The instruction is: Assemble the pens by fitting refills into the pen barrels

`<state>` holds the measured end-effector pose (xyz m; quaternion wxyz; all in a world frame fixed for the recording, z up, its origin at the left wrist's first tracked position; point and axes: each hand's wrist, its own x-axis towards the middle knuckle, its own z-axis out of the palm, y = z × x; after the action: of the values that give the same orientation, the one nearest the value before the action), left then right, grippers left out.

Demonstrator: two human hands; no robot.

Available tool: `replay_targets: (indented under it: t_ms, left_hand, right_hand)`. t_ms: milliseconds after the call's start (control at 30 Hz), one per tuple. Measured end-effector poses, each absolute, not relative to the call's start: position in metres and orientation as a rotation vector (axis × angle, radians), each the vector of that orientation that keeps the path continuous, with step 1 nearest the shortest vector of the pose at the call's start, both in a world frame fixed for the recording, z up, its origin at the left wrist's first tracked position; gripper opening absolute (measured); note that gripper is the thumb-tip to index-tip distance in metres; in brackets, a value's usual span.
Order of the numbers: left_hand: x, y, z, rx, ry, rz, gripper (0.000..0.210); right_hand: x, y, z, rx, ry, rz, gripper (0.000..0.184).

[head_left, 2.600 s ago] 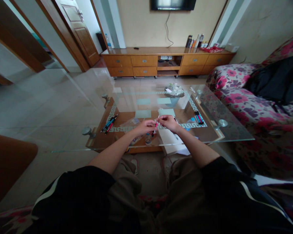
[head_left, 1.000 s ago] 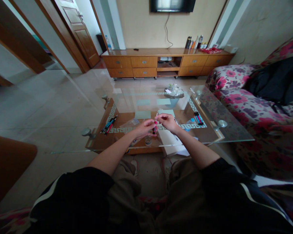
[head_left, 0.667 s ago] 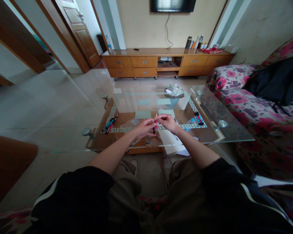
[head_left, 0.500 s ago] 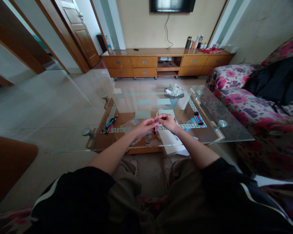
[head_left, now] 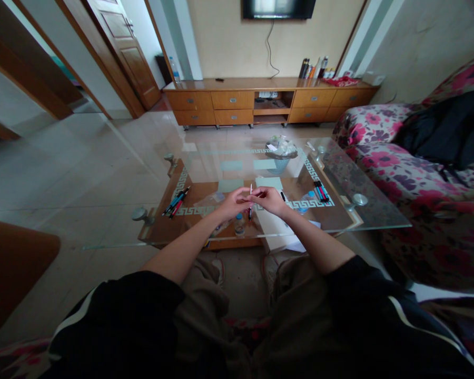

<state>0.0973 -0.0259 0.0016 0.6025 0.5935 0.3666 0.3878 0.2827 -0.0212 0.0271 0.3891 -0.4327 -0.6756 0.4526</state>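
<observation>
Over the near part of the glass table, my left hand and my right hand meet with their fingertips closed around a slim pen. The pen stands roughly upright; its dark lower end shows below the fingers. A thin whitish rod sticks up above them, and the fingers hide the middle. To the left of my hands lies a bunch of pens in black, blue and red. Another group of pens lies on the right side of the table.
Under the glass are a small plastic bottle and a white box. A filled waste basket stands beyond, seen through the glass. A floral sofa with a black bag is on the right; a wooden cabinet lines the far wall.
My fingers have closed in further around the pen, covering its pink-red part that showed before. My right hand has shifted slightly left and down, nearer my left hand.
</observation>
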Motion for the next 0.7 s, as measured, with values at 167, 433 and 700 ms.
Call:
replay_targets:
  t_ms: [167,433,700]
  left_hand:
    - [0.094,-0.024,0.000,1.409,0.894,0.881,0.051]
    - [0.088,-0.024,-0.002,1.353,0.909,0.950,0.047]
    - [0.090,-0.024,-0.003,1.352,0.927,0.992,0.041]
  right_hand:
    - [0.296,-0.016,0.028,-1.256,-1.911,0.935,0.054]
    - [0.353,0.001,0.018,-1.738,-2.095,0.414,0.025]
    - [0.360,0.001,0.007,-1.921,-2.232,0.446,0.027]
